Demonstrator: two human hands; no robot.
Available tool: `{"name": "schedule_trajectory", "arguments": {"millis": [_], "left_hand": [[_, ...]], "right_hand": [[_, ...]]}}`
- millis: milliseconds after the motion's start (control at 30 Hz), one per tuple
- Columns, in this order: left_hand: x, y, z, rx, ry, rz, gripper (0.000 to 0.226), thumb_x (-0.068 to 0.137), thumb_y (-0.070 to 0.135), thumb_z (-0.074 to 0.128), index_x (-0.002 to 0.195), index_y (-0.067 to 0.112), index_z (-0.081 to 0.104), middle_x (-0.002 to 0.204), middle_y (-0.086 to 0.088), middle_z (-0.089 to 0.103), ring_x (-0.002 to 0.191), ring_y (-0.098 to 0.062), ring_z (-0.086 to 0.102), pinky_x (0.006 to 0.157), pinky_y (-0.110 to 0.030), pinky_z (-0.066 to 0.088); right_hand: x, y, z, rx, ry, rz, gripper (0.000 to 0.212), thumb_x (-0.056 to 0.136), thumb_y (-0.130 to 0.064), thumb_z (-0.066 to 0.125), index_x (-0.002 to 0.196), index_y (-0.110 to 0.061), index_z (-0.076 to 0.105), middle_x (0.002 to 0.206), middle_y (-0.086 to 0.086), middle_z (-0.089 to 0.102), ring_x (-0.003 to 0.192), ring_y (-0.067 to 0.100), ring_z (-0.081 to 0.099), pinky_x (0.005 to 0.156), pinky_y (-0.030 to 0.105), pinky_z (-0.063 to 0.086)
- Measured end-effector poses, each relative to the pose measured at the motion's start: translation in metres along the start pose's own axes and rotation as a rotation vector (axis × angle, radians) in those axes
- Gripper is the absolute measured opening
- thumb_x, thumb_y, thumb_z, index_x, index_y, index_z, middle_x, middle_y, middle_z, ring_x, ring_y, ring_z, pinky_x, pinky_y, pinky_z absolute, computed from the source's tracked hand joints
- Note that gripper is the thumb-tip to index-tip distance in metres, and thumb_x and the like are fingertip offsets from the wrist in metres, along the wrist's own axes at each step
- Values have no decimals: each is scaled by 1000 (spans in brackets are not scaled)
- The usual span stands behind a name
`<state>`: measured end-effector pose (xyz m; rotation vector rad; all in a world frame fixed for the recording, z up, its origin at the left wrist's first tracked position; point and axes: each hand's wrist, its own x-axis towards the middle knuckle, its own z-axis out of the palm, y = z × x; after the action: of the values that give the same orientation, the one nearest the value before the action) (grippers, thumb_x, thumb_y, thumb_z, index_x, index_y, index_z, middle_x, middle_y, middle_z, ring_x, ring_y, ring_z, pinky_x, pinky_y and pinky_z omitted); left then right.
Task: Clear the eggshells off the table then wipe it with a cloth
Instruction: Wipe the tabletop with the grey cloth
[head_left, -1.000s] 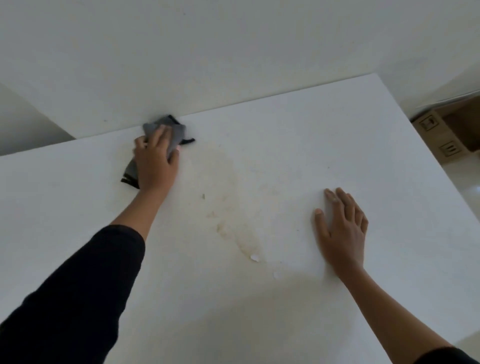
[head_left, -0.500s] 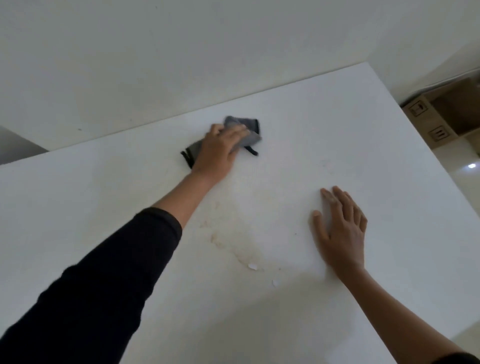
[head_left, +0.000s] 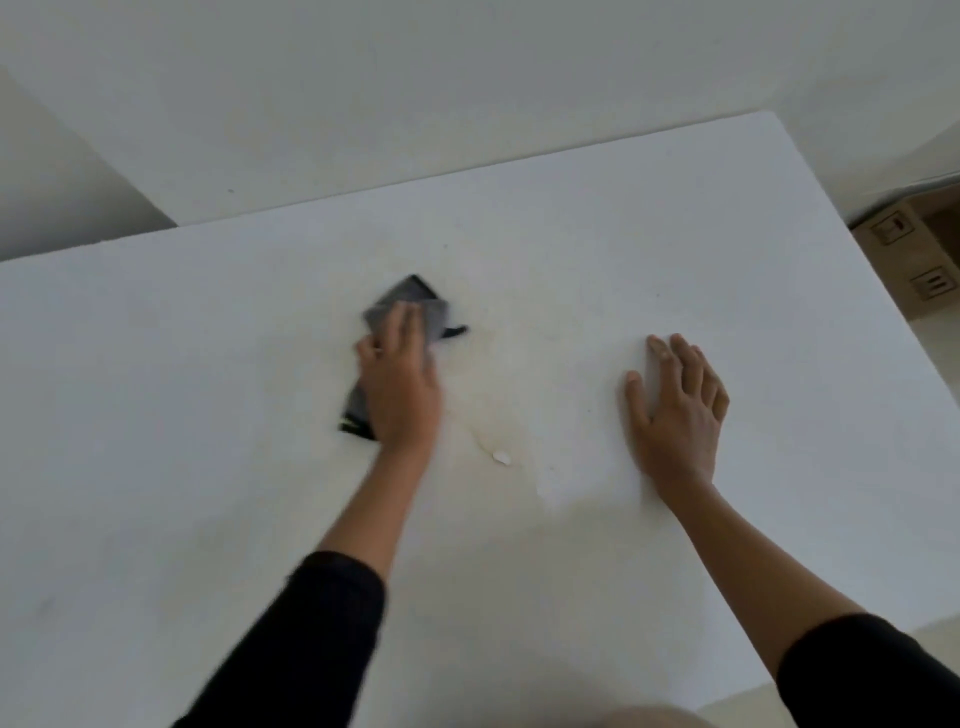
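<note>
Bare home room — white table (head_left: 675, 249)

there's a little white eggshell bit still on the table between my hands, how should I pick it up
Pinch the eggshell fragment by its outer edges from straight above with fingertips; it seems to lie flat on the table, so there's probably nothing to get under. The right hand is free, resting flat beside it.

The cloth (head_left: 402, 312) under my left hand (head_left: 400, 387) is grey with black edging. The table (head_left: 156, 415) is plain white, with a faint yellowish-brown stain (head_left: 498, 364) smeared across its middle. A small white shell chip (head_left: 501, 457) sits pale against that stain. My sleeves (head_left: 311, 639) are black. The wall (head_left: 415, 78) is white too, unpatterned. A brown box (head_left: 914, 249) shows black printed marks.
</note>
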<state>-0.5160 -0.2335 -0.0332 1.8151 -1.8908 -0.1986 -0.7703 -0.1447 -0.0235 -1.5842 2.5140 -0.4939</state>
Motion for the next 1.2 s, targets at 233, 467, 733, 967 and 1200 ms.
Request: {"name": "schedule_trajectory", "arguments": {"millis": [233, 467, 733, 967, 1200], "left_hand": [[-36, 83, -3, -307, 96, -120, 35, 88, 11, 50, 120, 2, 60, 123, -17, 60, 100, -29, 50, 89, -32, 33], [-111, 25, -27, 39, 186, -448, 42, 90, 7, 47, 131, -2, 50, 140, -18, 44, 102, -44, 45, 91, -42, 31], [-129, 184, 26, -252, 87, -329, 45, 86, 2, 54, 131, 3, 53, 137, -15, 50, 104, -38, 48, 92, -38, 39], [-234, 59, -56, 94, 295, -801, 46, 89, 10, 50, 134, -2, 46, 138, -25, 42, 103, -49, 43, 89, -51, 35], [-244, 248, 43, 81, 20, -321, 58, 81, 10, 47, 139, 7, 44, 142, -12, 44, 104, -31, 50, 87, -38, 46]], "right_hand": [[1, 6, -3, 81, -27, -18, 51, 97, -42, 27, 142, -23, 37, 152, 2, 31, 143, 20, 18, 116, 36, 10], [5, 14, -13, 301, -143, -28, 49, 97, -37, 35, 144, -23, 37, 154, 0, 27, 144, 18, 15, 115, 35, 7], [14, 92, -52, 457, 74, -51, 41, 92, -26, 39, 130, -18, 53, 132, 3, 51, 126, 23, 39, 103, 28, 18], [13, 105, -37, 147, -56, -207, 44, 95, -29, 44, 137, -18, 42, 142, 5, 37, 134, 22, 27, 112, 35, 15], [14, 107, -37, 141, -76, -232, 43, 96, -30, 41, 138, -20, 42, 143, 4, 36, 134, 23, 27, 111, 38, 17]]}}
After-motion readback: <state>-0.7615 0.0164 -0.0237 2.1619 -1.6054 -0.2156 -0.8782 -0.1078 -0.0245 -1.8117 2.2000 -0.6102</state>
